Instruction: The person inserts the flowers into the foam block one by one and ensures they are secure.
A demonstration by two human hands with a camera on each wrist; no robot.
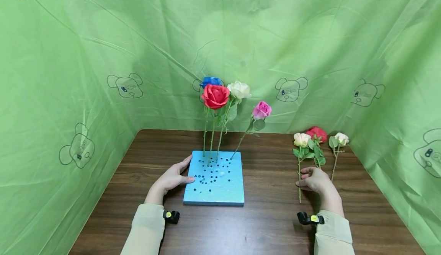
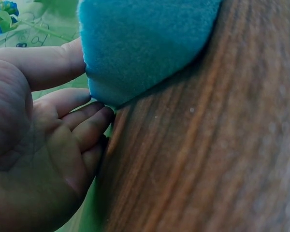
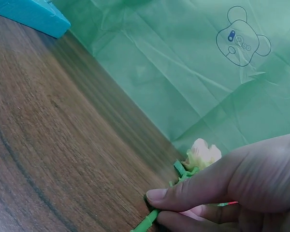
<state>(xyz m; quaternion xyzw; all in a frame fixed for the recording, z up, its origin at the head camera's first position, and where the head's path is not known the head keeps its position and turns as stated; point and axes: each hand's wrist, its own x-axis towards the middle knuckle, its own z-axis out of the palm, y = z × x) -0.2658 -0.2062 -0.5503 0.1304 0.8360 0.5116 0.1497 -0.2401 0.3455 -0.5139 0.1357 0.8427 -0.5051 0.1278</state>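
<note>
A light-blue foam block (image 1: pixel 220 193) with many small holes lies on the table. My left hand (image 1: pixel 173 176) rests against its left side, thumb at the edge and fingers extended along it; the left wrist view shows the fingers (image 2: pixel 84 121) touching the foam. Stuck upright in the block's far part are a blue rose (image 1: pixel 211 81), a red rose (image 1: pixel 216 96) and a white rose (image 1: pixel 240 90); a pink rose (image 1: pixel 262 110) leans right. My right hand (image 1: pixel 317 180) pinches the stem of a cream rose (image 1: pixel 301 139) between thumb and fingers, its bloom pointing away from me.
Beside the held rose lie another red rose (image 1: pixel 317 133) and a second cream rose (image 1: pixel 342 139) on the brown wooden table (image 1: pixel 268 224). Green cloth (image 1: pixel 241 48) with bear drawings hangs around the table's back and sides.
</note>
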